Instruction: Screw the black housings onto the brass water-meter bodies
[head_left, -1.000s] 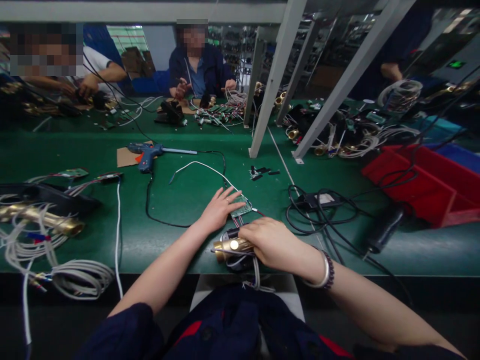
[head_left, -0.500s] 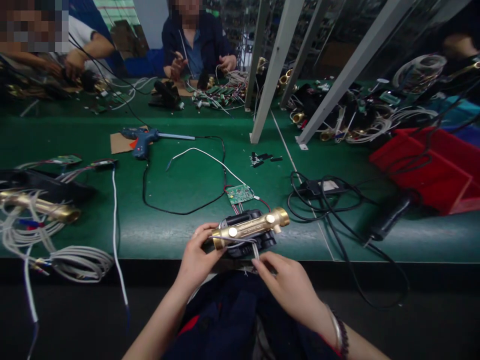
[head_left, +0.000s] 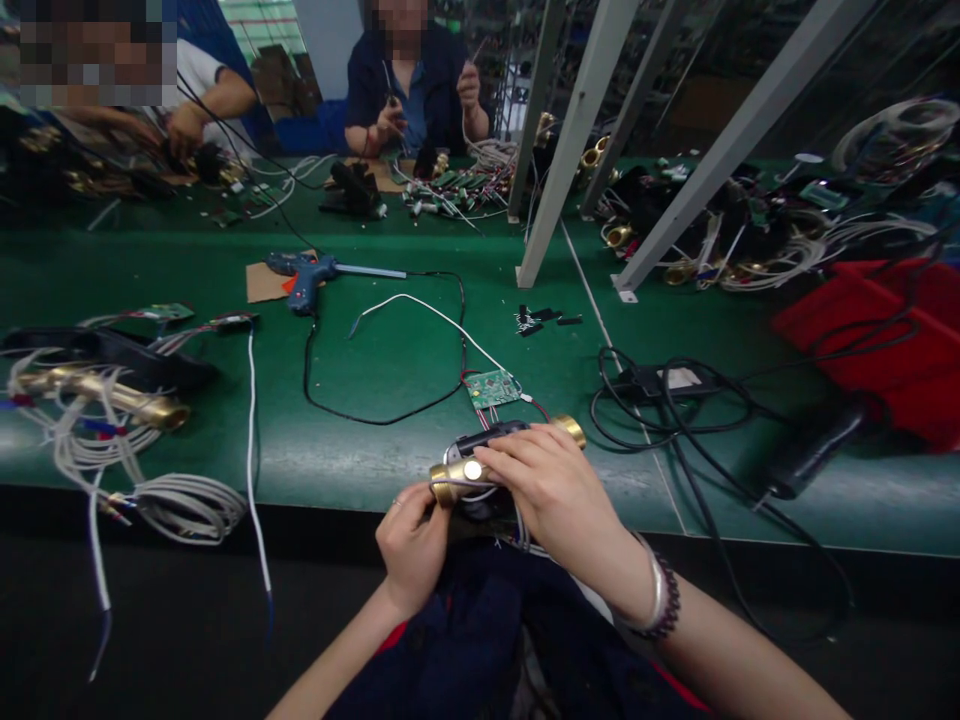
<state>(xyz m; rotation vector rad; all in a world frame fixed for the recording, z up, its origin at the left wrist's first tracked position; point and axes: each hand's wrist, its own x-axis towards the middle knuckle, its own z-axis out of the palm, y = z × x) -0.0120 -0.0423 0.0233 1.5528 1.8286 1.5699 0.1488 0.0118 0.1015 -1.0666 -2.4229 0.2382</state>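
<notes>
A brass pipe fitting [head_left: 456, 478] lies across a black plastic housing [head_left: 487, 438] at the bench's front edge. My right hand [head_left: 559, 490] is closed over the middle of the fitting from above, hiding much of it. At the fitting's left end my left hand [head_left: 411, 545] is pinched, its fingertips close against the brass; what they hold is hidden. A thin grey cable [head_left: 523, 525] runs along the fitting and hangs below my right hand. Wires join the housing to a green circuit board [head_left: 493, 390] just behind it, and a white wire [head_left: 442, 317] curves away from the board.
Behind lies a blue glue gun [head_left: 304, 280] by a cardboard piece [head_left: 264, 284]. Another brass fitting [head_left: 112, 393] with coiled cables is left. Right are a black-handled tool [head_left: 817, 445], looped black cords [head_left: 675, 420] and a red bin [head_left: 877, 350]. Metal posts [head_left: 577, 140] rise ahead; two people sit opposite.
My right hand has moved from the cable below up onto the fitting. My left hand has drawn down and pinched at its left end. The view has shifted slightly left.
</notes>
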